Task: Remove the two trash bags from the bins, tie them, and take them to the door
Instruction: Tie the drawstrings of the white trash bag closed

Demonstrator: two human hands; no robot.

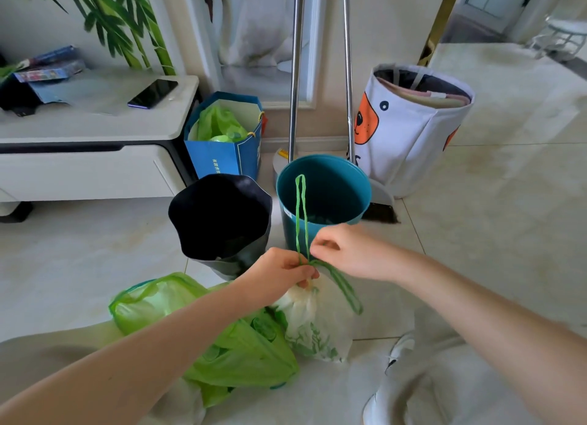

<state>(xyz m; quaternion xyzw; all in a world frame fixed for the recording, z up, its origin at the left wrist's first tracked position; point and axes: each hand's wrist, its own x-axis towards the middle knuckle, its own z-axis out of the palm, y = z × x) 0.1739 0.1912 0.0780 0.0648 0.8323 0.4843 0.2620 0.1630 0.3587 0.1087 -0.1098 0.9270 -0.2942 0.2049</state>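
Note:
A white trash bag (314,323) with green print sits on the floor, its neck gathered. My left hand (279,274) pinches the gathered neck and its green drawstring (301,215), one loop of which stands upright while another hangs to the right. My right hand (346,250) holds the drawstring just beside the knot. A green trash bag (235,345) lies on the floor under my left forearm, its mouth open. Behind stand a teal bin (327,186) and a black bin (219,215); both look bagless.
A blue paper bag (222,158) with green plastic inside stands against the wall. Two metal broom handles (295,75) and a dustpan lean behind the teal bin. A white fabric basket (413,126) sits right. A low white cabinet (89,158) with a phone is left.

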